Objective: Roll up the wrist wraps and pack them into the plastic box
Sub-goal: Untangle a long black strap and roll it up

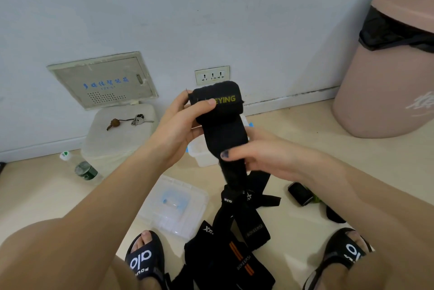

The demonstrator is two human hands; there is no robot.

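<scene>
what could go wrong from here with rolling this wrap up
1. The left hand holds the rolled part of the black wrist wrap mainly under its thumb; if that slips, the roll may loosen.
2. The unrolled tail runs down through the right hand into the pile of wraps on the floor; it might snag or drag another wrap up.
3. The open plastic box sits partly hidden behind the hands, so a blind drop could miss it.

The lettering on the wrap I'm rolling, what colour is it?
Yellow, on the black wrist wrap, seen in the head view.
</scene>
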